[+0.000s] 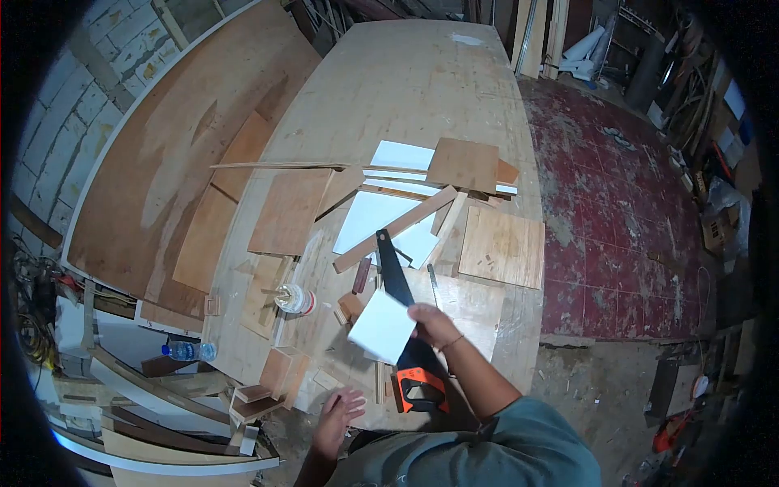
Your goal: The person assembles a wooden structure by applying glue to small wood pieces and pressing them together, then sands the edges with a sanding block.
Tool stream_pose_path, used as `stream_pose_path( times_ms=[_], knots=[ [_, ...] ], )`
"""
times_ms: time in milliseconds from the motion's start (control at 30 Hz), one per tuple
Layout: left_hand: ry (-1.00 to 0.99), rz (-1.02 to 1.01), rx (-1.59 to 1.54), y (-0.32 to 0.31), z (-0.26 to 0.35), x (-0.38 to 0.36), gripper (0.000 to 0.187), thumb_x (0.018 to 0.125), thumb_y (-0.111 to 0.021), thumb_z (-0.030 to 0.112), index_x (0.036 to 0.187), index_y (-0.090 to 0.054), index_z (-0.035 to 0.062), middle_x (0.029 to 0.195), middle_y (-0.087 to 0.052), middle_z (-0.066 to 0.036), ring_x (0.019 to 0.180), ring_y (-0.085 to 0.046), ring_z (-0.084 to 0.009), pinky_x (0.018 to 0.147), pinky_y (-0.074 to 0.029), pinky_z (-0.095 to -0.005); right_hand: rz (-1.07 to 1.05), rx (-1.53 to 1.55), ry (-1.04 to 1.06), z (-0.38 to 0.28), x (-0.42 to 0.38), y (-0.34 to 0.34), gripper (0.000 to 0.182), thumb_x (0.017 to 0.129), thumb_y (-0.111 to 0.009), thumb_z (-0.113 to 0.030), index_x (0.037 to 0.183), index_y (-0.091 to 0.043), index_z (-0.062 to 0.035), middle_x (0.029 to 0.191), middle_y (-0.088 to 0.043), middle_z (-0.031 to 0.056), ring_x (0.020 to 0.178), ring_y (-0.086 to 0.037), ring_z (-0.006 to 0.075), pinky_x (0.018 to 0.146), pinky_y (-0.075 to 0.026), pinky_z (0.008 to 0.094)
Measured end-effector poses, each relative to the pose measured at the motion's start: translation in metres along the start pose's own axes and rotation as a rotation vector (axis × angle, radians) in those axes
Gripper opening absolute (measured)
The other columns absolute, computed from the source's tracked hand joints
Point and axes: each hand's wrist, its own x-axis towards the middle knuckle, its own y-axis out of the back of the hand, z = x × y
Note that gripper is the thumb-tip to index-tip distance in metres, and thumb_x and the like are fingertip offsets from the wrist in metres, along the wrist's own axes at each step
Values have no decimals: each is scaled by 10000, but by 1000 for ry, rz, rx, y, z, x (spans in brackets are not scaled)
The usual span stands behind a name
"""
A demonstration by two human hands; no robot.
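Note:
My right hand (pixel 436 326) grips a small white square panel (pixel 383 326) by its right edge, above the near part of the workbench. Beneath that panel lies a handsaw (pixel 420 390) with an orange and black handle; its dark blade shows again beyond the panel's far edge. My left hand (pixel 339 416) is at the bench's near edge, fingers extended and holding nothing that I can make out. Just past it stands a small wooden box (pixel 284 373). A white container (pixel 294 299) with a messy top sits farther up, left of the panel.
Wood offcuts, a brown square board (pixel 462 165), a pale plywood square (pixel 503 246) and white sheets (pixel 377 215) cover the middle of the workbench (pixel 406 81). A water bottle (pixel 191 351) lies at the left. A large curved wooden panel (pixel 187 122) leans along the left side.

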Motion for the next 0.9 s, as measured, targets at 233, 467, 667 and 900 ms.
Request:
stream_pose_path(
  times_ms=[233,467,667,900],
  knots=[
    [-174,-123,38,-54,32,30,387,949,-502,156,1289,-425,-11,1134,-573,-126,967,-618,-233,815,-522,-382,-51,-283,126,-4,-82,-53,286,959,-520,-264,991,-619,2,840,-625,28,706,-554,96,659,-467,238],
    [-41,-198,-58,-66,11,34,388,949,-513,151,1297,-406,18,1190,-560,-130,1009,-616,-265,807,-535,-440,406,-538,334,-48,-57,-12,346,927,-534,-297,1104,-616,-11,996,-672,89,865,-624,169,780,-485,299],
    [90,-152,-46,-78,-23,57,349,955,-515,170,1267,-455,26,1131,-590,-99,936,-627,-211,744,-534,-356,555,-1342,322,-81,85,51,583,800,-649,-411,1242,-545,-45,1197,-592,145,1099,-546,310,951,-428,378],
    [39,-104,8,-39,-44,20,404,951,-513,161,1312,-430,2,1182,-568,-111,1018,-597,-221,792,-531,-376,636,-1871,31,-105,111,7,979,638,-770,-459,1405,-306,-66,1382,-400,144,1274,-377,312,997,-361,481]
  ],
)
